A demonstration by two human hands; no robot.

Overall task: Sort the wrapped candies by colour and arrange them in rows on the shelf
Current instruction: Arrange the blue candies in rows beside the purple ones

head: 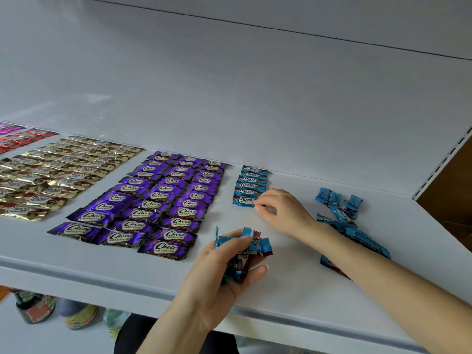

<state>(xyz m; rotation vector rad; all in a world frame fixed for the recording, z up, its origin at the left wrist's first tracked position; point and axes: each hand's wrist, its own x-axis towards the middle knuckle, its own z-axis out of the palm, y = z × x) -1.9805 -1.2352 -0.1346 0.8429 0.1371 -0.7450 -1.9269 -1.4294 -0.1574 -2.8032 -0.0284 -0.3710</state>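
1. Left hand (pixel 219 274): at the near edge of the shelf, palm up, fingers and thumb curled round a bunch of blue candies (pixel 251 247). The wrappers are crumpled and their lettering cannot be read here.
2. Right hand (pixel 283 210): farther in, apart from the left hand. Thumb and forefinger pinch the right end of the nearest blue candy (pixel 244 201), marked "Choco".
3. Blue column (pixel 251 182): a single file of six blue wrappers running near to far, each marked "Choco". The pinched piece is its near end.
4. Loose blue pile (pixel 339 205): right of the right hand, lying at all angles and partly hidden behind the right forearm.
5. Purple block (pixel 153 205): left of the blue column, three columns. "Choco" sits on a pale oval label; the smaller line beneath is too small to read.
6. Gold block (pixel 58 172): left of the purple block, several columns. "Choco" is legible on the near pieces.
7. Red candies (pixel 23 139) and magenta candies (pixel 10 128): far left, cut off by the frame edge, writing not legible.
8. Shelf (pixel 281 118): white, carries all of the above. A perforated upright strip (pixel 445 157) stands at its right end.
9. Bottles (pixel 35 306): below the shelf at near left, labels blurred.
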